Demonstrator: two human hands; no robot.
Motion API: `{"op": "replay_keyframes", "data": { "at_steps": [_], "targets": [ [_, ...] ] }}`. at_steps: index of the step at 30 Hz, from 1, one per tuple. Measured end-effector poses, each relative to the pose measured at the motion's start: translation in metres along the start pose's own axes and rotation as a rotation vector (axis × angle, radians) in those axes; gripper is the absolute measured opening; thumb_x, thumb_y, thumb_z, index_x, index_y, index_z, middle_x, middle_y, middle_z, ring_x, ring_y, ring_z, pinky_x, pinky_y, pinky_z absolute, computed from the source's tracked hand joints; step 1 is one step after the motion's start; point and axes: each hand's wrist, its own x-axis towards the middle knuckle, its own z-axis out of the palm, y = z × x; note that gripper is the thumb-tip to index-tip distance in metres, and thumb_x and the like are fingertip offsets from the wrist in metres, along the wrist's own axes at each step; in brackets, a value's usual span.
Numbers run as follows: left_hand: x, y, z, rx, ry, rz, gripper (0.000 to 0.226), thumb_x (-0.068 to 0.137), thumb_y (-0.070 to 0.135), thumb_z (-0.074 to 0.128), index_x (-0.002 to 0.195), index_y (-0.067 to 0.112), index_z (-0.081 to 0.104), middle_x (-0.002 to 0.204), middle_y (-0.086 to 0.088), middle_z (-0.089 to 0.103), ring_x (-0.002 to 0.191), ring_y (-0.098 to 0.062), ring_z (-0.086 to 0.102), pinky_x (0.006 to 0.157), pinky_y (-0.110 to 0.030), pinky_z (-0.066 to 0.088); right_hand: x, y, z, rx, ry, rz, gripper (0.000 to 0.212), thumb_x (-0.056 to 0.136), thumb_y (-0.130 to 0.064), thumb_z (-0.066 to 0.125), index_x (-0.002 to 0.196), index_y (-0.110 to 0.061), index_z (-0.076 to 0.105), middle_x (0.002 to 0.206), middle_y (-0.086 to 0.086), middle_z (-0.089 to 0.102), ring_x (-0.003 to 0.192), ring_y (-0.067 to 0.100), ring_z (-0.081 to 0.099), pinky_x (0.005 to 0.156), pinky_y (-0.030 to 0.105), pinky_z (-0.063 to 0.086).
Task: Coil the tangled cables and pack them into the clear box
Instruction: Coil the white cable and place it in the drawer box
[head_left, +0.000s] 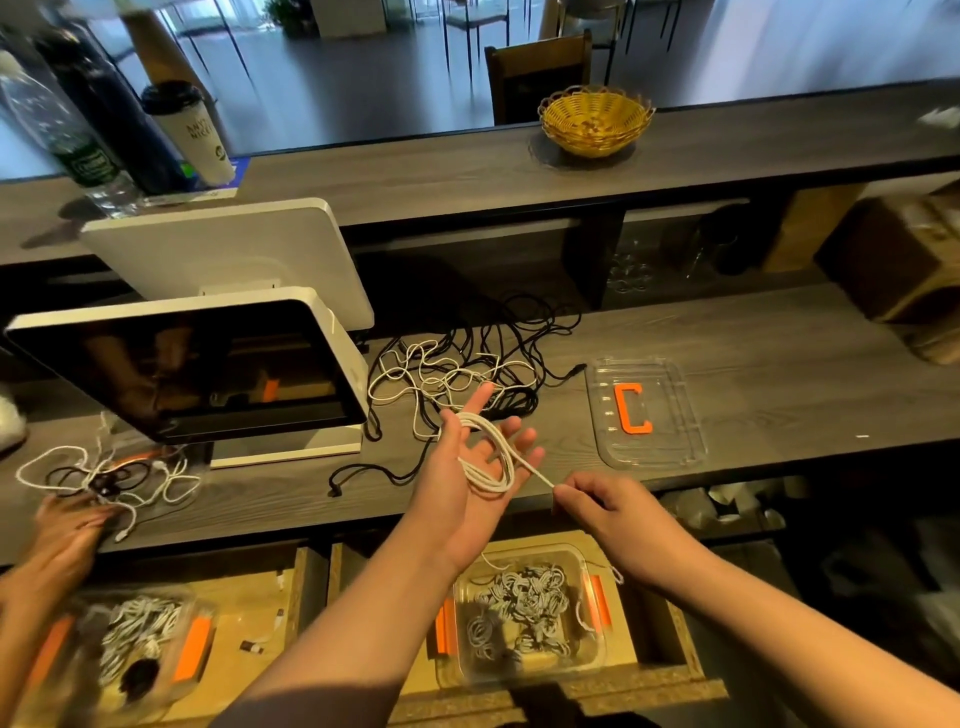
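We keep our left hand (475, 457) spread as a spool, the white cable (488, 460) looped round its fingers, while our right hand (605, 506) pinches the tail taut; the clear box (524, 616) waits below the tabletop (753, 364) edge, already holding coils

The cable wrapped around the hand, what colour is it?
White cable, looped around the left hand, clearest in the head view.

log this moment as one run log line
step: coiling | left hand: open, white cable looped around palm | right hand: pinching cable end | clear box: below, holds coiled cables | lid: on counter
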Motion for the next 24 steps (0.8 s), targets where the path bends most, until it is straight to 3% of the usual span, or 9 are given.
{"op": "replay_keyframes", "data": {
  "at_steps": [2,4,6,12,15,19,22,24],
  "targets": [
    [0.003,-0.004,0.001,0.014,0.039,0.005,0.05,0.105,0.051,0.029,0.133,0.024,0.061,0.082,-0.008,0.063,0.077,-0.018,0.061,0.081,-0.036,0.053,0.0,0.001,0.006,0.013,-0.037,0.011,0.031,0.1,-0.036,0.051,0.082,-0.016,0.066,0.066,0.002,0.06,0.061,0.014,0.053,0.07,0.046,0.049],
    [0.005,-0.011,0.002,0.013,0.085,0.01,0.052,0.106,0.051,0.027,0.135,0.021,0.058,0.074,-0.004,0.055,0.063,-0.013,0.046,0.062,-0.027,0.038,-0.003,0.003,0.011,0.004,-0.055,0.014,0.03,0.1,-0.037,0.051,0.083,-0.017,0.067,0.072,0.008,0.065,0.064,0.02,0.057,0.07,0.047,0.05],
    [0.007,-0.015,0.001,0.015,0.121,0.031,0.052,0.106,0.051,0.026,0.133,0.019,0.057,0.069,-0.001,0.049,0.057,-0.01,0.036,0.055,-0.025,0.028,-0.008,0.007,0.014,-0.03,-0.074,0.021,0.029,0.1,-0.038,0.051,0.082,-0.023,0.068,0.076,0.009,0.067,0.069,0.025,0.061,0.069,0.045,0.049],
    [0.012,-0.002,-0.004,0.232,0.146,0.144,0.051,0.105,0.052,0.026,0.129,0.023,0.06,0.068,0.002,0.045,0.056,-0.008,0.031,0.053,-0.024,0.023,-0.021,0.0,0.018,-0.051,-0.159,0.023,0.028,0.099,-0.044,0.049,0.083,-0.031,0.068,0.079,0.01,0.07,0.075,0.031,0.064,0.071,0.05,0.051],
    [0.015,-0.005,0.007,0.483,0.099,0.165,0.05,0.105,0.052,0.025,0.128,0.024,0.06,0.068,0.006,0.042,0.057,-0.006,0.031,0.054,-0.022,0.023,-0.022,-0.011,0.022,-0.093,-0.192,-0.025,0.029,0.1,-0.042,0.049,0.086,-0.027,0.069,0.078,0.008,0.07,0.069,0.026,0.062,0.062,0.038,0.047],
    [0.016,-0.014,0.018,0.843,0.068,0.193,0.045,0.105,0.052,0.027,0.119,0.029,0.063,0.071,0.006,0.036,0.058,-0.006,0.029,0.053,-0.022,0.026,-0.026,-0.026,0.023,-0.149,-0.17,-0.096,0.028,0.1,-0.034,0.05,0.086,-0.019,0.07,0.063,-0.003,0.06,0.052,0.005,0.049,0.052,0.021,0.036],
    [0.014,-0.021,0.016,0.963,0.048,0.145,0.055,0.1,0.064,0.024,0.113,0.029,0.064,0.074,0.004,0.034,0.058,-0.007,0.03,0.053,-0.024,0.028,-0.029,-0.029,0.012,-0.113,-0.118,-0.127,0.024,0.097,-0.026,0.053,0.081,-0.017,0.069,0.061,-0.006,0.057,0.054,0.005,0.048,0.055,0.026,0.038],
    [0.011,-0.025,0.017,0.957,0.003,0.053,0.067,0.094,0.071,0.02,0.113,0.024,0.064,0.069,0.003,0.035,0.055,-0.008,0.032,0.052,-0.024,0.028,-0.027,-0.031,0.003,-0.067,-0.068,-0.164,0.023,0.096,-0.025,0.054,0.079,-0.017,0.067,0.065,-0.002,0.061,0.059,0.014,0.054,0.06,0.036,0.044]
  ]
}}
